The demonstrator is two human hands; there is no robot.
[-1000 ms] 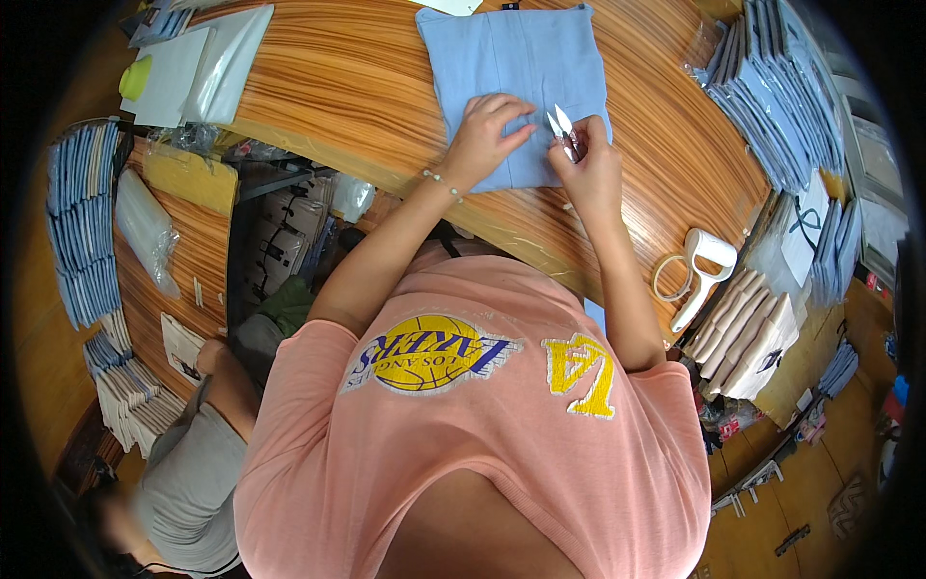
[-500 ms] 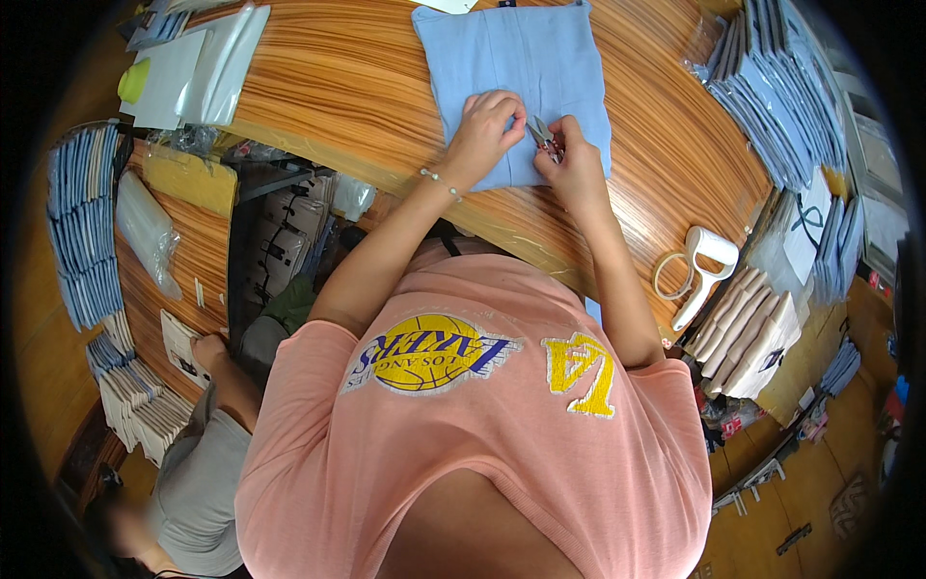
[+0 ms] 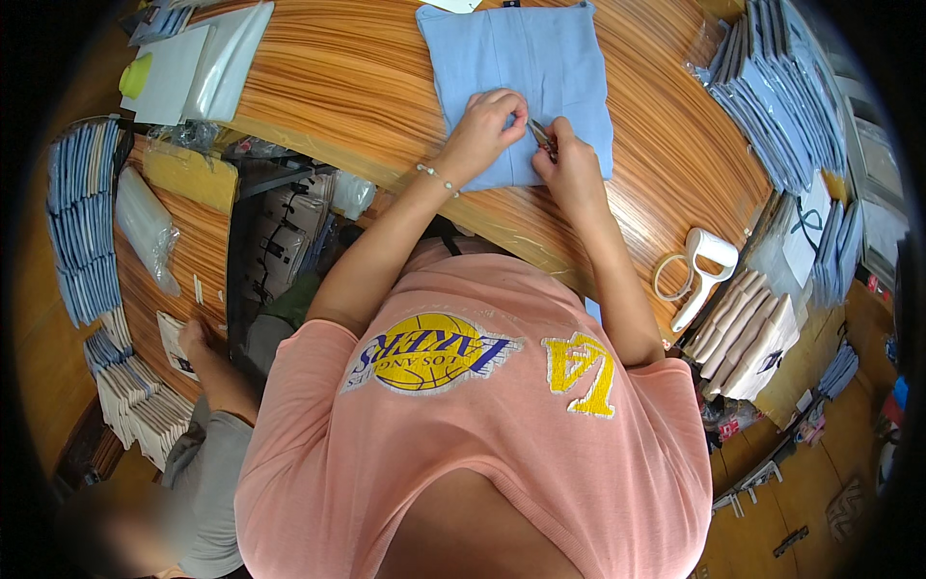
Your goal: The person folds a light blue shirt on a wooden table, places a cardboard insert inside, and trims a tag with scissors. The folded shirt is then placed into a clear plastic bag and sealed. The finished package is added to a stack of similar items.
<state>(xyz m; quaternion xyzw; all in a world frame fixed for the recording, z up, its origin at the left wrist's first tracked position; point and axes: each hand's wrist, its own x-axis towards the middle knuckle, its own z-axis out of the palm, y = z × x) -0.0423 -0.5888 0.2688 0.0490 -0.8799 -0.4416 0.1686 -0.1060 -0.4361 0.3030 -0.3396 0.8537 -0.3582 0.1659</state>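
A light blue folded cloth (image 3: 482,53) lies on the wood-grain table in front of me, a small dark tab at its far edge. Over its near half, my left hand (image 3: 485,133) has thumb and forefinger brought together in a pinch; what they hold, if anything, is too small to see. Just to the right, my right hand (image 3: 576,172) is closed around small thread snips (image 3: 543,138). Their metal blades point up and left, close to the left fingertips. The handles are mostly hidden by my fingers.
A white lint roller (image 3: 709,265) and a tape roll (image 3: 672,277) lie at the right. Stacked blue packs (image 3: 772,106) and beige packs (image 3: 748,333) stand beyond. Clear plastic bags (image 3: 227,63) lie far left. A co-worker's hand (image 3: 196,338) touches a beige item at the left table.
The snips' blades, spread apart before, are now closer together, and my right hand has turned slightly. My left hand stays nearly still. The co-worker at the left has leaned in closer.
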